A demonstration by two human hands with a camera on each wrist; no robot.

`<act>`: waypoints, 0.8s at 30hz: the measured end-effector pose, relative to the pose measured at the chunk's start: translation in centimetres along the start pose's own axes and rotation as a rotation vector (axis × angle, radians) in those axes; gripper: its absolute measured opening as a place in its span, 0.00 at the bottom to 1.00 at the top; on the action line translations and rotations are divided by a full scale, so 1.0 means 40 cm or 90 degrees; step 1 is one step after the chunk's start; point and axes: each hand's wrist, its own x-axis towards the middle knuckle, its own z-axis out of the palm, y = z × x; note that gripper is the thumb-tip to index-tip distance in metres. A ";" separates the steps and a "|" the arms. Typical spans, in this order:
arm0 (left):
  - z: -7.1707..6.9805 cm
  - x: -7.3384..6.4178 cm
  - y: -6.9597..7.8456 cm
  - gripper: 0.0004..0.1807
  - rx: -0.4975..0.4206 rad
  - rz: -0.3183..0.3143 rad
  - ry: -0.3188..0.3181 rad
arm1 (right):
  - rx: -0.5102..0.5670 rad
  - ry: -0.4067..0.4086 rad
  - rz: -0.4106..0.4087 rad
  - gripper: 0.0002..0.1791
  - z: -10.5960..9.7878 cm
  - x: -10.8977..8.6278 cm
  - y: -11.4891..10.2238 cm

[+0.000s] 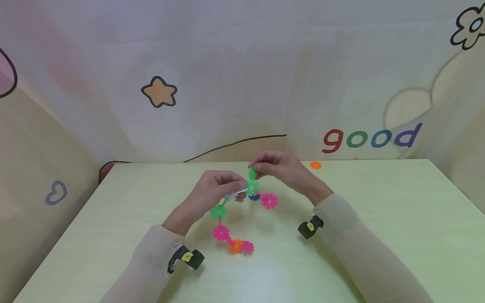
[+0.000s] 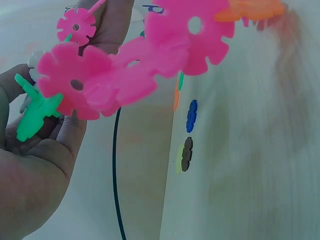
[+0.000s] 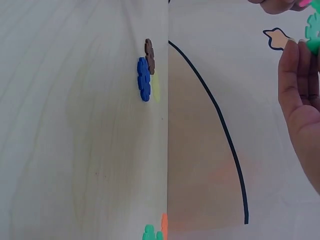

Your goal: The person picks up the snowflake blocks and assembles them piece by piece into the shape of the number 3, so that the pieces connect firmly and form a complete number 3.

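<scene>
A curved chain of interlocking snowflake discs hangs between the hands. My left hand (image 1: 214, 191) pinches a white disc (image 1: 232, 196) in its upper part. From there the chain runs down through a green disc (image 1: 218, 212) and a pink disc (image 1: 221, 232) to an orange disc (image 1: 235, 246) and another pink one (image 1: 247, 247). With thumb and fingertips, my right hand (image 1: 278, 167) pinches a small green disc (image 1: 252, 173) on top of a pale green disc (image 1: 251, 187). A pink disc (image 1: 269, 201) sticks out at the right.
Loose discs lie along the table's back edge: an orange one (image 1: 315, 165), a blue one (image 3: 144, 79), a brown one (image 3: 149, 56) and a yellow one (image 3: 156, 87). Behind the table (image 1: 379, 235) hangs a printed cloth backdrop (image 1: 235, 84).
</scene>
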 end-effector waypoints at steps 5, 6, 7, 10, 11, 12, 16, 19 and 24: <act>0.000 0.000 0.001 0.10 -0.008 -0.007 -0.001 | -0.003 -0.019 -0.013 0.08 0.000 -0.001 -0.001; 0.001 0.000 0.002 0.10 -0.008 -0.008 -0.001 | -0.004 -0.021 -0.015 0.08 0.001 -0.001 -0.002; 0.001 0.000 0.003 0.10 -0.007 -0.009 0.000 | -0.007 -0.020 -0.017 0.08 0.001 -0.001 -0.003; 0.000 0.000 0.004 0.10 -0.002 -0.012 0.003 | -0.013 -0.016 -0.017 0.09 0.003 -0.002 -0.006; 0.000 0.000 0.005 0.10 -0.001 -0.012 0.003 | -0.017 -0.013 -0.015 0.09 0.004 -0.003 -0.009; 0.000 0.000 0.006 0.10 0.000 -0.013 0.004 | -0.023 -0.012 -0.012 0.10 0.005 -0.004 -0.010; -0.002 -0.001 0.008 0.11 0.004 -0.020 0.012 | -0.056 -0.006 0.002 0.13 0.008 -0.012 -0.018; -0.003 0.000 0.009 0.11 0.011 -0.030 0.021 | -0.077 -0.001 0.004 0.15 0.011 -0.018 -0.022; -0.004 0.001 0.011 0.10 0.012 -0.039 0.032 | -0.072 0.012 0.004 0.16 0.015 -0.026 -0.024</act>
